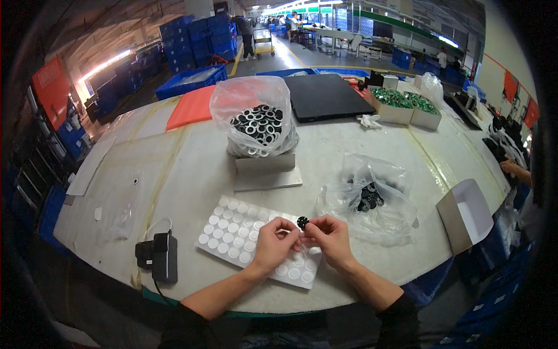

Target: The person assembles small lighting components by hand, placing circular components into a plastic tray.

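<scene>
My right hand [330, 237] is closed, with a small round black disc [303, 222] pinched at its fingertips. Close beside it, my left hand [275, 244] is also closed, thumb and fingers drawn together; what they hold, if anything, is too small to make out. Both hands hover over a white tray [201, 247] filled with rows of round white caps [217, 234], and they hide part of it. Just beyond my right hand lies an open clear plastic bag [401, 218] with similar black discs [369, 198] inside.
A large clear bag of black-and-silver rings [258, 125] sits behind a metal stand [267, 180]. A black power adapter [165, 259] lies left of the tray. On the right stands an open white box [468, 215]. Farther back are a black panel [328, 96] and boxes of green circuit boards [392, 99].
</scene>
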A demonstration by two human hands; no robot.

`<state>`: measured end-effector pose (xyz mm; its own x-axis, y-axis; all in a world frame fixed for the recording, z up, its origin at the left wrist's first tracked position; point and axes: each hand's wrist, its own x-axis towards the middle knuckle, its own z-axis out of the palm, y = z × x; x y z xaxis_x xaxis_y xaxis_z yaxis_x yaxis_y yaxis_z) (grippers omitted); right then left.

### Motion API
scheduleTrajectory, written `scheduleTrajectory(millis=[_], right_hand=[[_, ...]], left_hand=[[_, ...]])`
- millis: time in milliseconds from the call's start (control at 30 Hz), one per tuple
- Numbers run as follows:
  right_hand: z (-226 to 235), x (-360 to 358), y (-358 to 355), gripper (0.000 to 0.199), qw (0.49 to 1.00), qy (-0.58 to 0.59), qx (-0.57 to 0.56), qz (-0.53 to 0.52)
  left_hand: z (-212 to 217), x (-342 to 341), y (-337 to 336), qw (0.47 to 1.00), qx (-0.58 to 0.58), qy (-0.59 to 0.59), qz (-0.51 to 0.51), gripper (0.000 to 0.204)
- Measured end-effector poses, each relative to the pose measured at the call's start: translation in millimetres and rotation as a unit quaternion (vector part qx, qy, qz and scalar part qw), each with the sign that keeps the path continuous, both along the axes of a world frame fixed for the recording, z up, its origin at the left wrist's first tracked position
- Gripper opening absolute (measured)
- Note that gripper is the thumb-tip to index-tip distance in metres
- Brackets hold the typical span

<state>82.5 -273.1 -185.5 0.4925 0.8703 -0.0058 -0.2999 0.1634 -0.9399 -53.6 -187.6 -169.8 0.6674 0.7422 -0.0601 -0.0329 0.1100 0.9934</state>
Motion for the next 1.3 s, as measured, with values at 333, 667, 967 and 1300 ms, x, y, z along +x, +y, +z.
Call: scheduleTrajectory(millis=[333,667,967,1300], right_hand=[[2,24,3,0.016,0.997,-0.004,0.018,-0.079],[-3,24,3,0.015,0.999,-0.015,0.022,-0.042],[-6,25,1,0.015,0.998,-0.066,0.022,0.011],[-4,13,-2,0.014,0.995,-0.057,0.031,0.071]], left_hand=[[11,-12,14,0.9,0.39,0.12,-0.152,0.016],[0,5,1,0.819,0.526,0.162,-0.164,0.012],[8,-4,4,0.947,0.3,0.062,-0.098,0.015],[4,-6,13,0.988,0.147,-0.03,-0.02,0.01]])
